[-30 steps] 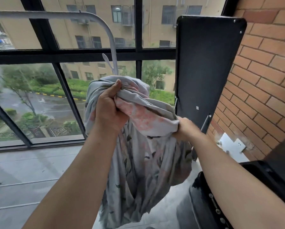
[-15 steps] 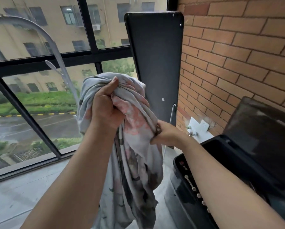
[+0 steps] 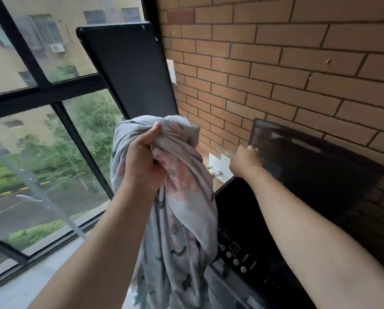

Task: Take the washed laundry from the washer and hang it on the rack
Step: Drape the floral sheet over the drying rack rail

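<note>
A damp grey cloth with pink and dark prints (image 3: 186, 219) hangs bunched from my left hand (image 3: 142, 161), which is closed tight around its top at chest height. My right hand (image 3: 244, 161) is off the cloth and reaches to the right, its fingers curled on the lower left corner of the washer's raised dark lid (image 3: 309, 166). The black top-loading washer (image 3: 242, 248) stands below, with a row of round buttons on its front panel. A blurred grey tube of the rack (image 3: 41, 197) slants across the lower left.
A tall black panel (image 3: 128, 70) leans in the corner between the window and the brick wall (image 3: 275, 74). A white wall socket (image 3: 217, 161) sits just left of the lid. Black-framed windows (image 3: 41, 94) fill the left side above a pale floor.
My right hand has let go of the cloth and moved right to the washer lid. The view has swung right, so the rack has slid to the left.
</note>
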Demonstrator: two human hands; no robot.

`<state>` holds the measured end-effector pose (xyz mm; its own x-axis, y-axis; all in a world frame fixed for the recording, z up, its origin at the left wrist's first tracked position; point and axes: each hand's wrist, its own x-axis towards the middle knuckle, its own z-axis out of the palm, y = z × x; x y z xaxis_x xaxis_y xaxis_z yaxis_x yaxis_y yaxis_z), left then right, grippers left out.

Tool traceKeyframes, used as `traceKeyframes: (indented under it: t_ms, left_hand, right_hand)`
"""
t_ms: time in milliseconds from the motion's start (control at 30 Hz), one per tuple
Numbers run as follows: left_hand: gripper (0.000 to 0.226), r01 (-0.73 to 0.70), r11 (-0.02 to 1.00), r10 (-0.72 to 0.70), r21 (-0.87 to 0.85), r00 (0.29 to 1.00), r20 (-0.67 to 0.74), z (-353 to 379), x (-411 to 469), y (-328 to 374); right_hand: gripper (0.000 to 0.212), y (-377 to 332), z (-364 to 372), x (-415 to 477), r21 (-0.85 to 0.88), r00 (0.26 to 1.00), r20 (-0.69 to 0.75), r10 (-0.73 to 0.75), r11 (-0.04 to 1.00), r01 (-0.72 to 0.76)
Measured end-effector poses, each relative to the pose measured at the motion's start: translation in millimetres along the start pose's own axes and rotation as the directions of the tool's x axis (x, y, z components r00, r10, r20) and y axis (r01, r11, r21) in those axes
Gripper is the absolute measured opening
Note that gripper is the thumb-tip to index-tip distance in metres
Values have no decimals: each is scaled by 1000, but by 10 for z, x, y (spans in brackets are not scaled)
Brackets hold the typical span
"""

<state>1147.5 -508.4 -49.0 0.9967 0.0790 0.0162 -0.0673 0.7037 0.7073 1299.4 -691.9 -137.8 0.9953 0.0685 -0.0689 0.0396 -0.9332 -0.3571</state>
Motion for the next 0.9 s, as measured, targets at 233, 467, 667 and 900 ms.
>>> traceKeyframes:
  t_ms: [233,467,667,900]
  left_hand:
    - [40,96,995,-97,39,995,14,341,249,-478]
    - [37,100,994,-101,35,995,5,421,422,-628]
    - [38,98,995,-98,5,995,-19,445,460,-654]
    - [53,84,996,-87,-29,988,-126,347,465,-669]
  right_hand:
    - [87,902,-367,515,-201,958,-90,274,937,-287]
    - [102,1285,-515,826,-264,932,-36,361,896,-357]
    - [97,1365,-490,1006,-302,944,-11,330,899,-318]
    - [45,1005,-569,931,-477,983,23,182,866,-150]
